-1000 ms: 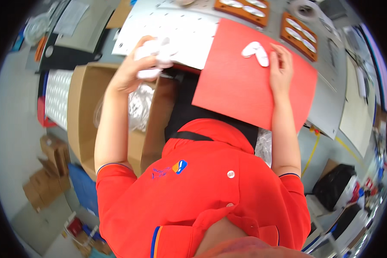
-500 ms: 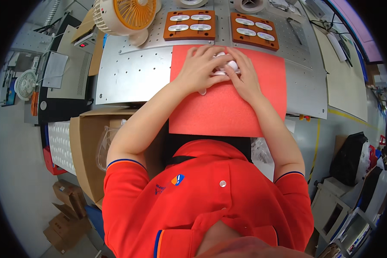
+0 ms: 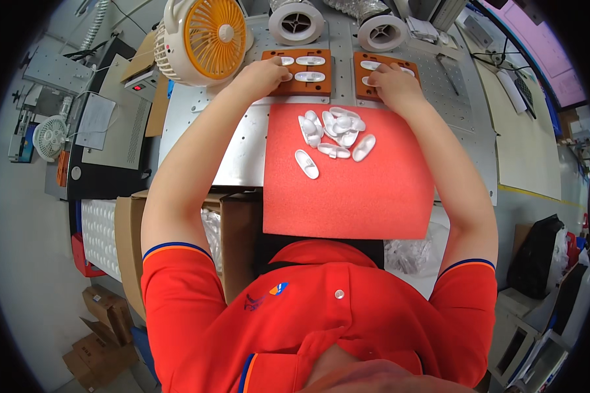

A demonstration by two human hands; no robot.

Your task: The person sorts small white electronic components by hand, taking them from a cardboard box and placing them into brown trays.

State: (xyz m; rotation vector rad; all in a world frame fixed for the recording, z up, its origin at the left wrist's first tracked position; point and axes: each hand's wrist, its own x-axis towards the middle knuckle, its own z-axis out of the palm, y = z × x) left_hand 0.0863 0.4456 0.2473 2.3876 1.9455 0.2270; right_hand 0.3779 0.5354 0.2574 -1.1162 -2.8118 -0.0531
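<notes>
My left hand [image 3: 261, 77] reaches over the left side of the orange-brown left fixture [image 3: 321, 90]. Its fingertips are closed on a white oval plastic piece [image 3: 289, 76] there, partly hidden by the fingers. Over the right fixture [image 3: 361, 92] is my right hand [image 3: 396, 87], its thumb and fingers closed about another white oval piece [image 3: 367, 81], which they partly cover. Other white ovals [image 3: 310, 60] sit in both fixtures. A loose pile of white oval pieces [image 3: 343, 124] lies on the red foam mat [image 3: 347, 203], with one piece [image 3: 306, 164] apart from it.
An orange and white fan [image 3: 216, 33] stands beyond my left forearm. Two white round duct nozzles [image 3: 296, 25] are behind the fixtures. Tweezers [image 3: 448, 73] lie on the perforated metal table [image 3: 462, 124]. Below the table's left front is a cardboard box [image 3: 130, 242].
Both hands have left the white pieces in the middle of the mat and moved apart and forward, one to each fixture. The pile is now uncovered. The view has shifted slightly.
</notes>
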